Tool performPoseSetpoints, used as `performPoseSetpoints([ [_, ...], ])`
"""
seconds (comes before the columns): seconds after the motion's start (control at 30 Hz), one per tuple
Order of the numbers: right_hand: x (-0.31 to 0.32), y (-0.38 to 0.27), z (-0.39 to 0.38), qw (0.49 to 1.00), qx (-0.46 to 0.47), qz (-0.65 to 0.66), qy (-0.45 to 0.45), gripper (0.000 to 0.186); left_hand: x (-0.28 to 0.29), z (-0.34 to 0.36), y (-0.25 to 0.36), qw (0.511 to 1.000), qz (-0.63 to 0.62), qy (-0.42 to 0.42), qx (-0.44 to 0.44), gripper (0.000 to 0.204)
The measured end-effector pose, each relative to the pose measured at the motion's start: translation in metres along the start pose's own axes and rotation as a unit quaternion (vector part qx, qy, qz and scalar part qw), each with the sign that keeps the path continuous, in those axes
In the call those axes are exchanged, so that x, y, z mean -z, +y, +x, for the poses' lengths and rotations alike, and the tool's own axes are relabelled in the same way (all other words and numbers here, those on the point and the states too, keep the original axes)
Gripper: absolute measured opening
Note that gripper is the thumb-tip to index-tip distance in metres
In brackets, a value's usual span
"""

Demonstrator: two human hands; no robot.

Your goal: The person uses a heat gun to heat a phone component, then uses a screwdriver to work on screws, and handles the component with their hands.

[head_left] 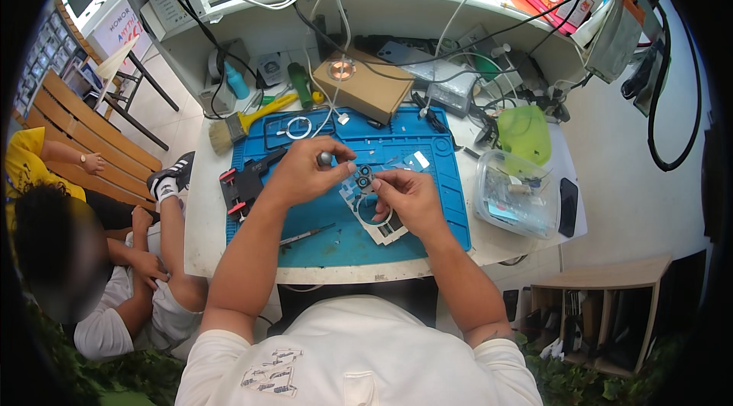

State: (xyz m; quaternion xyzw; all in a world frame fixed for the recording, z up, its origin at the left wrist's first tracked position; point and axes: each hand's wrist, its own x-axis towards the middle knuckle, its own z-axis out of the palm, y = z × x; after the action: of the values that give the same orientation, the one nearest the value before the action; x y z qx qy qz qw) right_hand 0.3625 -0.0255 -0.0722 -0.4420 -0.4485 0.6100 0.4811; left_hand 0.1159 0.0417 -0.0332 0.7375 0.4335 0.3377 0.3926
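Over the blue repair mat, both my hands are close together. My left hand is closed around a tool with a grey rounded end; its tip is hidden, and the thumb and fingertips are at the left of a camera module with several dark round lenses. My right hand pinches that camera module at its right side. Just below it, a silvery phone part with a pale ring lies on the mat, partly covered by my right fingers.
A black clamp holder and a thin screwdriver lie to the left. A yellow-handled brush and cardboard box sit behind. At right are a clear plastic tub and dark phone. Another person sits at left.
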Motion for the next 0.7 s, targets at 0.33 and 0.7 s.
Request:
performPoseSetpoints([
  [0.33,0.0,0.0,0.0,1.0,-0.003,-0.011,0.002,0.028,0.004,0.004,-0.009,0.987,-0.102,-0.059,0.109,0.021],
  [0.7,0.001,0.0,0.0,1.0,0.004,0.004,-0.018,0.028,0.006,0.004,-0.003,0.972,-0.153,-0.104,0.142,0.017],
])
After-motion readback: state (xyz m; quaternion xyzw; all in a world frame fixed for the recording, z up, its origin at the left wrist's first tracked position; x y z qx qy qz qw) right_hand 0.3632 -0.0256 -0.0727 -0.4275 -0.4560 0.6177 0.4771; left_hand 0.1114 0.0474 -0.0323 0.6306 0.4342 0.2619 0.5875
